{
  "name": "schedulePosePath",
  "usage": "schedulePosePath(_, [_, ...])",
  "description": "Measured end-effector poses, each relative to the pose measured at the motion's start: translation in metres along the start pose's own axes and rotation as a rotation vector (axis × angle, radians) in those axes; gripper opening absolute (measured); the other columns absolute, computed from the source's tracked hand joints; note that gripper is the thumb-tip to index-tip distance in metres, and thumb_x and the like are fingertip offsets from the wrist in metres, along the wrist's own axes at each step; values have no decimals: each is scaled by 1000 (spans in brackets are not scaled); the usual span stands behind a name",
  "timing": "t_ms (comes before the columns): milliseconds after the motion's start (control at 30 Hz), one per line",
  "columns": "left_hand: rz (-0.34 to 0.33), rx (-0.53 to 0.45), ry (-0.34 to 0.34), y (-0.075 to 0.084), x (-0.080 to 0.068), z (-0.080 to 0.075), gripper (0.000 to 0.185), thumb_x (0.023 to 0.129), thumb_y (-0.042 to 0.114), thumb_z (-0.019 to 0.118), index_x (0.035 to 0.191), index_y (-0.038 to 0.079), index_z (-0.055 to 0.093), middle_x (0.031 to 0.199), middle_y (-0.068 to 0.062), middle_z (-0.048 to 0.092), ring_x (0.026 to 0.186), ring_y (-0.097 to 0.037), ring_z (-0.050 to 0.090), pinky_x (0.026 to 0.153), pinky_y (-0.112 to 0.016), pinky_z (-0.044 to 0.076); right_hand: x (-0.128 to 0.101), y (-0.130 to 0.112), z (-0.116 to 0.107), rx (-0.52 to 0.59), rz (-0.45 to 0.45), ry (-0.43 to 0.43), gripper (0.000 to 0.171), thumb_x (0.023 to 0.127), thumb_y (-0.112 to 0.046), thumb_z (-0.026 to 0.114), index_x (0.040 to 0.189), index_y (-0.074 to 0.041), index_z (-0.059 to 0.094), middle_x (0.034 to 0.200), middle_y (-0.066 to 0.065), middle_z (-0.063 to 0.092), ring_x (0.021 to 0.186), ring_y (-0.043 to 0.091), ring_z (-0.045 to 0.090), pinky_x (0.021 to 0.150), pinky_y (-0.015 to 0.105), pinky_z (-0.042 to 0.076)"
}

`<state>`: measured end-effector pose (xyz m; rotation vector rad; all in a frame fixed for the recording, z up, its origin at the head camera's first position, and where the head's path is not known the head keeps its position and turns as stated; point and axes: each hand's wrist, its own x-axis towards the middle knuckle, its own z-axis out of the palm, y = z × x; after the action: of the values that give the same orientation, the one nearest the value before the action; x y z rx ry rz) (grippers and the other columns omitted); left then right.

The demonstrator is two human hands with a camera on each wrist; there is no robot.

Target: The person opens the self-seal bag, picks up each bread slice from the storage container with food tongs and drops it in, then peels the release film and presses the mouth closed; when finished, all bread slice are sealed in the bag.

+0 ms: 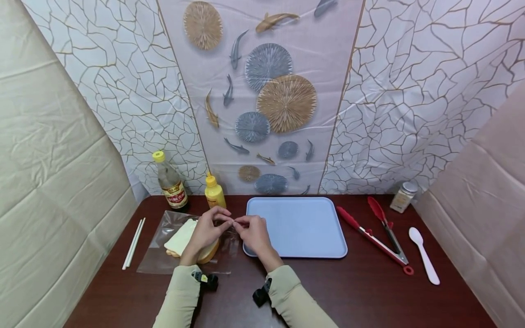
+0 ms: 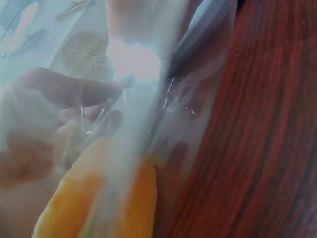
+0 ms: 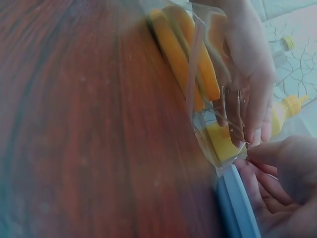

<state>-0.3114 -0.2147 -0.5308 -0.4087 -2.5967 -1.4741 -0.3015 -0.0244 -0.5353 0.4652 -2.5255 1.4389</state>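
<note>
- A clear plastic bag is seen lying on the dark red-brown desk, left of the middle, just in front of the person.
- Slices of bread with yellow-orange crust are held inside the bag; in the right wrist view the bread is seen through the film.
- The right-hand end of the bag is pinched by the left hand, with thumb and forefinger brought together on the film and the other fingers curled loosely above the bread.
- The same edge of the bag is pinched by the right hand, its fingertips met against those of the left hand; the remaining fingers are curled in.
- In the left wrist view the film is stretched close before the lens, and the fingers are seen blurred behind it.
- A light blue tray is set just right of the hands, its near left corner touched or nearly touched by the right hand; which one cannot be told.
- Two white sticks are laid side by side left of the bag.
- A bottle with a yellow cap and red label and a yellow squeeze bottle are stood behind the bag, against the patterned backdrop.
- Red tongs are laid right of the tray, a white spoon further right, and a small jar behind them.
</note>
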Motion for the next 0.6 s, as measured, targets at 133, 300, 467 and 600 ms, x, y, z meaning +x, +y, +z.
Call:
schedulePosePath(133, [-7,-6,-4,-2,-1,-1,28,98,10,82,121,-1,69,101,-7,85,105,-24,78,91,-35,57,-1,0,-1,-70,-11,27,9,99,-15,79,97,-13,88,89,-1,84,76,10,76,68,21,58])
schedulePosePath(300, [17,28,10,-1,-1,2,27,98,9,81,120,0,69,100,-6,85,105,-24,78,86,-27,52,-2,1,-1,-103,-35,53,8,92,-12,80,89,-15,87,81,-4,82,70,6,71,67,21,56])
schedulePosePath(467, [-10,63,19,3,0,5,27,98,8,80,122,1,68,100,-5,84,104,-23,78,88,-28,51,-2,0,-1,-106,-47,62,8,90,-12,81,89,-14,88,80,-4,82,69,6,70,67,21,56])
schedulePosePath(600, [-10,90,66,1,1,5,22,99,5,77,120,3,69,101,-6,84,100,-23,78,87,-29,54,-3,-1,-3,-96,-33,74,7,88,-11,81,86,-14,87,78,-4,81,69,6,71,66,21,57])
